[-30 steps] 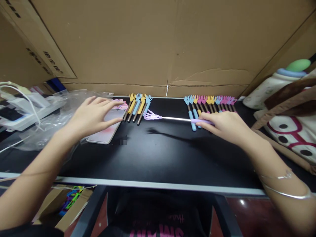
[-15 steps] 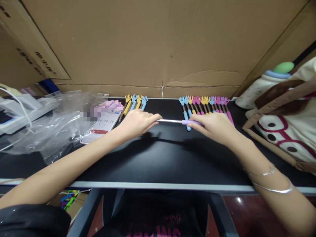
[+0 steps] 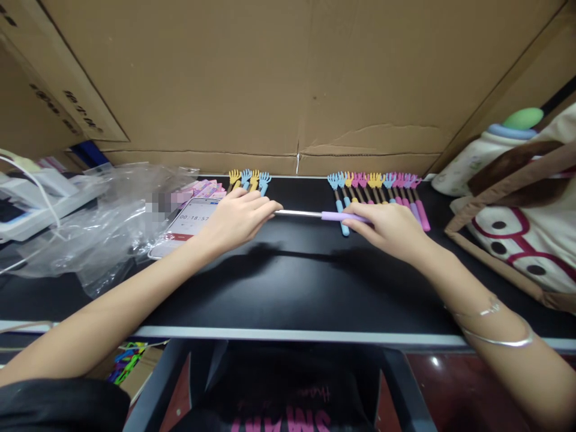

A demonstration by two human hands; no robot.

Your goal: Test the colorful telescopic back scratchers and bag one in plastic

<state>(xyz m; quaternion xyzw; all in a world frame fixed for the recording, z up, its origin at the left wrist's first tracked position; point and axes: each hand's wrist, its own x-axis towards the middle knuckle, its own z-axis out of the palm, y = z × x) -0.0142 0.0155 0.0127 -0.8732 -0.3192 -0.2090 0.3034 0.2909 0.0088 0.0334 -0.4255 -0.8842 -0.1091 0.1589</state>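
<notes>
Between my hands, above the black table, a back scratcher with a purple handle and metal rod (image 3: 297,213) is held almost level. My left hand (image 3: 245,215) is closed around the rod's far end and hides its head. With thumb and fingers, my right hand (image 3: 382,228) grips the purple handle. Behind my right hand lies a row of back scratchers (image 3: 374,181) with blue, yellow, pink and purple hand-shaped heads. A smaller group of yellow and blue back scratchers (image 3: 254,177) lies behind my left hand, partly covered by it.
Left of my left hand are a phone (image 3: 186,227) running a timer, pink packets (image 3: 207,188), crumpled clear plastic bags (image 3: 105,222) and a white power strip (image 3: 40,201). A cloth bag (image 3: 531,222) and a white bottle (image 3: 477,159) stand at right. Cardboard (image 3: 270,78) walls the back.
My left hand has moved slightly left, with the back scratcher's rod going along. More of the purple handle shows beyond my right hand, which stays in nearly the same place.
</notes>
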